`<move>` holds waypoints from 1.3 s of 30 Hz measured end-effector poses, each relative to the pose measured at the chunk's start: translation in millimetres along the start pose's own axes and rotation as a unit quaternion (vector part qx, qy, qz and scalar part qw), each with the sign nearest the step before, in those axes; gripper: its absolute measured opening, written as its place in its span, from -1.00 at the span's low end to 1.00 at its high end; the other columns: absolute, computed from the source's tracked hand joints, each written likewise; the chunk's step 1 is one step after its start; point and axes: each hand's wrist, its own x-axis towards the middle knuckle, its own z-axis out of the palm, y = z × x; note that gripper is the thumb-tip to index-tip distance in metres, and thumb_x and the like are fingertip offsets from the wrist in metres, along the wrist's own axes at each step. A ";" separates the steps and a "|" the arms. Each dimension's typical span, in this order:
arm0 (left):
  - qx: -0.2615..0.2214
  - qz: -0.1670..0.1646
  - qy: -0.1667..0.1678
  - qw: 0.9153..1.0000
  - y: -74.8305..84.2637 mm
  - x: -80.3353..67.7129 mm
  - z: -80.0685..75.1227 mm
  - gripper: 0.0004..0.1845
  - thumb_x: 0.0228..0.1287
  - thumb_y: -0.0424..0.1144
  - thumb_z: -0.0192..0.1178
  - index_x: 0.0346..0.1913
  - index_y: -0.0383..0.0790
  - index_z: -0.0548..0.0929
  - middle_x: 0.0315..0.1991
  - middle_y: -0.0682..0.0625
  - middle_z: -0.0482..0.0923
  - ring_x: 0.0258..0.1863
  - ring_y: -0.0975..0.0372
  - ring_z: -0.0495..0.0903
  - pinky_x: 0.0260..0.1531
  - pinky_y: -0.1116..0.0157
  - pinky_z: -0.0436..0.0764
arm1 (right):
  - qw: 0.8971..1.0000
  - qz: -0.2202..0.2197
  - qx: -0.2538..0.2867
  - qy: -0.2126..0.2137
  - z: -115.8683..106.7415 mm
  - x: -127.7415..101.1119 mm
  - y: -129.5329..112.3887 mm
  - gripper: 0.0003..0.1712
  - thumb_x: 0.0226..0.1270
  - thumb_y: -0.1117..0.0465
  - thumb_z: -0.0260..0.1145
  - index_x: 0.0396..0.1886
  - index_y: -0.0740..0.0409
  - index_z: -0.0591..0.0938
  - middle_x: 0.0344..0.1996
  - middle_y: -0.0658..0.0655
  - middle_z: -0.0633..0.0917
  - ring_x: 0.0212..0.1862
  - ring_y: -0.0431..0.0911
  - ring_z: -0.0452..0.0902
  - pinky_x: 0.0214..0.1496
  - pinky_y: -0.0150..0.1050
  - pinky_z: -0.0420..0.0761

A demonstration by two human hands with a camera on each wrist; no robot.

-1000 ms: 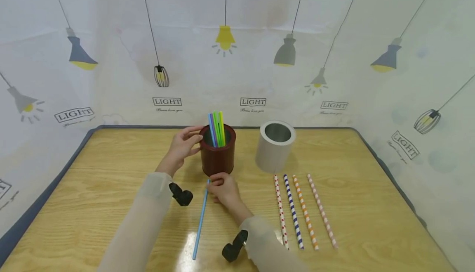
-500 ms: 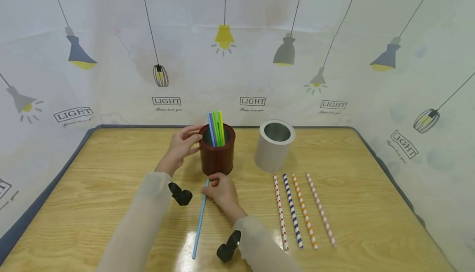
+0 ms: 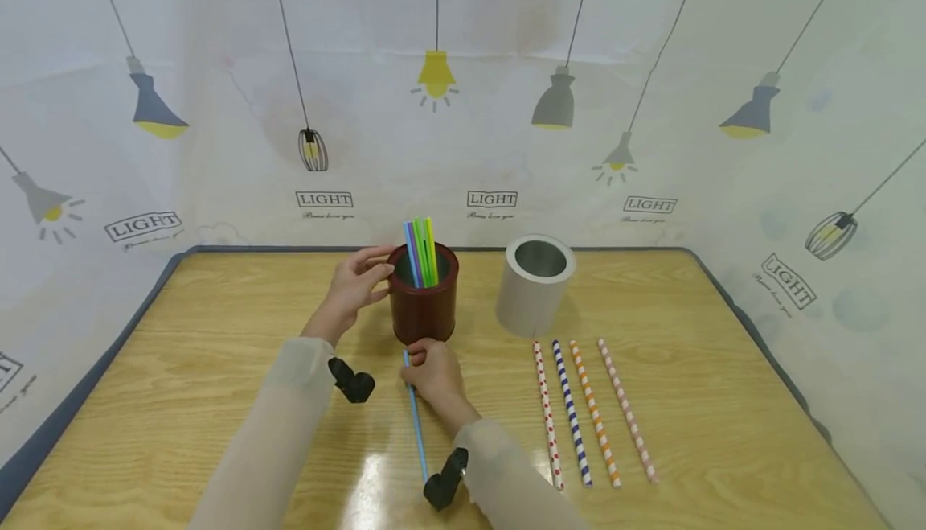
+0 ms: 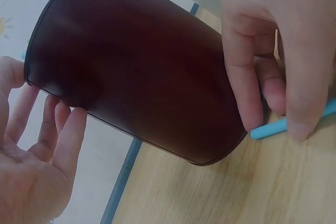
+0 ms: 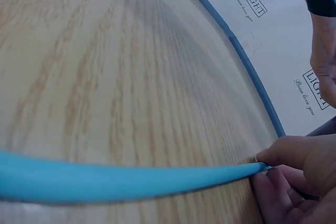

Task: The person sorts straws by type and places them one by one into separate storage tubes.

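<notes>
A dark red cylindrical holder stands upright at the table's middle, with several coloured straws leaning inside it. My left hand holds the holder at its upper left side, fingers bent around the edge. In the left wrist view, the fingertips of my left hand touch the holder's wall. Just in front of its base, my right hand pinches the far end of a light blue straw between thumb and finger. The rest of that blue straw runs back toward me, low over the table.
A white cylindrical holder stands right of the dark red one. Several patterned paper straws lie side by side before it: red-dotted, blue-striped, orange-striped and pink-striped. Behind the wooden table hangs a lamp-printed sheet.
My right hand has taken the blue straw between thumb and finger. Its near end has swung to the right. My left hand and the dark red holder stay in place.
</notes>
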 end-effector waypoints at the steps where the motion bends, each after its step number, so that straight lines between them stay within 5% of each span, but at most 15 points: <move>1: 0.000 0.000 0.000 1.000 0.2 -0.3 0.5 -0.58 0.30 -0.29 0.08 0.21 -0.21 0.42 0.03 -0.10 0.43 -0.05 0.20 0.45 -0.07 0.10 0.51 | 1.000 0.001 0.000 0.000 0.2 0.5 0.4 -0.72 -0.16 0.46 0.35 -0.33 0.25 0.64 -0.58 0.00 0.54 -0.70 -0.23 0.41 -0.69 -0.41 0.48; 9: 0.005 0.001 -0.001 1.000 0.0 1.4 -1.2 -0.58 0.30 -0.29 0.07 0.22 -0.22 0.41 0.06 -0.13 0.42 -0.03 0.19 0.44 -0.07 0.10 0.51 | 1.000 -0.010 -0.013 -0.001 -1.0 2.8 -1.2 -0.78 -0.15 0.40 0.34 -0.38 0.23 0.66 -0.60 -0.03 0.58 -0.57 -0.26 0.39 -0.54 -0.41 0.43; 19: 0.005 -0.008 -0.007 1.000 1.5 0.9 0.8 -0.57 0.31 -0.26 0.07 0.23 -0.21 0.40 0.08 -0.14 0.40 -0.01 0.19 0.43 -0.03 0.10 0.49 | 0.983 0.073 0.154 -0.070 -13.7 8.1 -6.8 -0.77 -0.01 0.46 0.26 -0.27 0.35 0.63 -0.62 -0.01 0.52 -0.66 -0.23 0.32 -0.74 -0.40 0.34; 33: 0.012 -0.011 0.006 1.000 1.6 -0.1 0.7 -0.59 0.30 -0.28 0.06 0.21 -0.21 0.42 0.07 -0.15 0.40 -0.02 0.16 0.44 -0.05 0.09 0.50 | 0.980 0.037 0.165 -0.102 -61.0 5.7 -35.1 -0.69 0.03 0.42 0.19 -0.14 0.30 0.56 -0.51 0.03 0.50 -0.50 -0.18 0.39 -0.48 0.02 0.60; 39: 0.010 -0.012 0.005 1.000 2.1 -0.4 0.7 -0.59 0.30 -0.28 0.07 0.21 -0.21 0.42 0.10 -0.17 0.38 0.02 0.13 0.42 -0.03 0.06 0.48 | 0.977 0.003 0.196 -0.079 -77.5 7.4 -44.7 -0.66 0.01 0.43 0.18 -0.13 0.28 0.56 -0.51 0.01 0.48 -0.55 -0.16 0.44 -0.51 -0.02 0.61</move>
